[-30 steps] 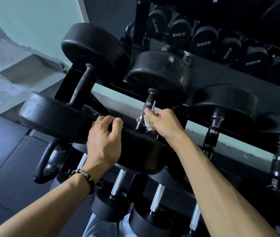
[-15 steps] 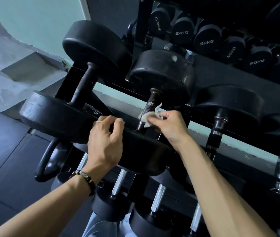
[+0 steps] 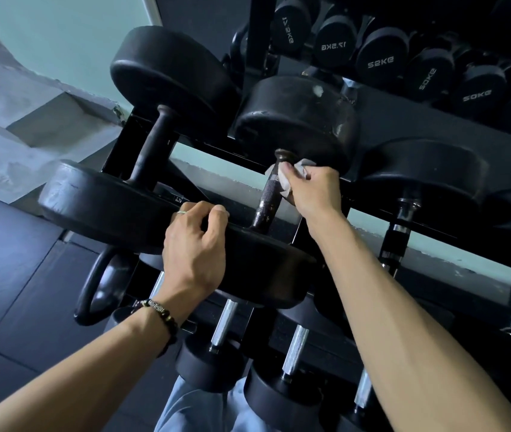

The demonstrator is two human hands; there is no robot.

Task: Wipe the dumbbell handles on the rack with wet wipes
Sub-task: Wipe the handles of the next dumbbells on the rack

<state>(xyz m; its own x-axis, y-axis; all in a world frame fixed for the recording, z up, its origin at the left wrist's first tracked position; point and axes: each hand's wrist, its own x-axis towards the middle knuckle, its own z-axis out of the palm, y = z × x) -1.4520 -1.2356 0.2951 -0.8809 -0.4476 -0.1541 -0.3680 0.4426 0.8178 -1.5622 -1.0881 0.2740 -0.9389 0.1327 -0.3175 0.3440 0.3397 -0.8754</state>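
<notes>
White wipe [image 3: 291, 177] in right hand [image 3: 315, 190] | against handle [image 3: 268, 198] top

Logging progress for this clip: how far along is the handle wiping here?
Nothing shows as finished; no handle's cleanliness can be judged. In hand: the right hand presses a wet wipe round the top of the dark second handle, while the left hand grips that dumbbell's near head. Apparently left: that handle's lower stretch, the leftmost handle and the chrome handles to the right.
</notes>
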